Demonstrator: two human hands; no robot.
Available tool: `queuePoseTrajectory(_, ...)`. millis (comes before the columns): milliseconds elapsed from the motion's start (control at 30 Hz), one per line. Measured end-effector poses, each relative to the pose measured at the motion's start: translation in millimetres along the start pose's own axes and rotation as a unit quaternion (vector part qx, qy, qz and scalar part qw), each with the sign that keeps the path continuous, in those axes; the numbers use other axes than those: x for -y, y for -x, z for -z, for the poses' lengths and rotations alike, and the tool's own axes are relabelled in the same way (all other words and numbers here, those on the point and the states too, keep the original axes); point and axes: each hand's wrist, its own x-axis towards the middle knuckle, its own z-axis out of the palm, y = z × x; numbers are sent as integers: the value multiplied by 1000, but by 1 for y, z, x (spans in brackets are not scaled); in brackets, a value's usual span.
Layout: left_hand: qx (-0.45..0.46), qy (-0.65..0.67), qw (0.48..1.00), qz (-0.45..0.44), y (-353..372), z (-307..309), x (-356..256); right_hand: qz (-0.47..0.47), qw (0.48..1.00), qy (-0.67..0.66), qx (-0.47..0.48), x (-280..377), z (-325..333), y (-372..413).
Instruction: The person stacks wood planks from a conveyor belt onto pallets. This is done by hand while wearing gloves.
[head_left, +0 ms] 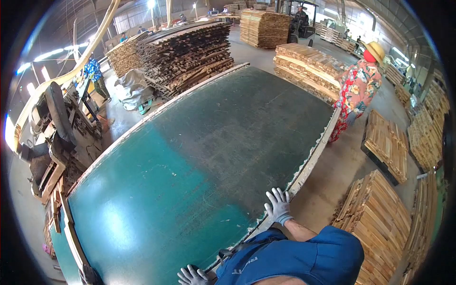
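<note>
My right hand (279, 205), in a grey-white glove, rests on the near edge of a large table with a green and dark, worn top (228, 137). Its fingers are spread, and no object is in it. Lower down, at the bottom of the view, my left hand (194, 275) wears a similar glove and lies on the same edge, fingers apart and holding nothing. The front of my blue shirt (285, 256) is against the table between the two hands. A pale, ragged rim (313, 159) runs along the table edge beyond my right hand.
A machine (52, 137) and wooden strips (73, 240) stand at the left end. Stacked boards (185, 57) rise behind the table, with more wood stacks (375, 213) at right. A person in a straw hat (361, 90) stands by the far corner; a forklift (300, 23) is behind.
</note>
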Motion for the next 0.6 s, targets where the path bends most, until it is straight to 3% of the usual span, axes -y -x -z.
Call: queuePoseTrajectory(600,22,-9,1000,6,-1,12,41,-7,1000,-10,17,39,-3,21)
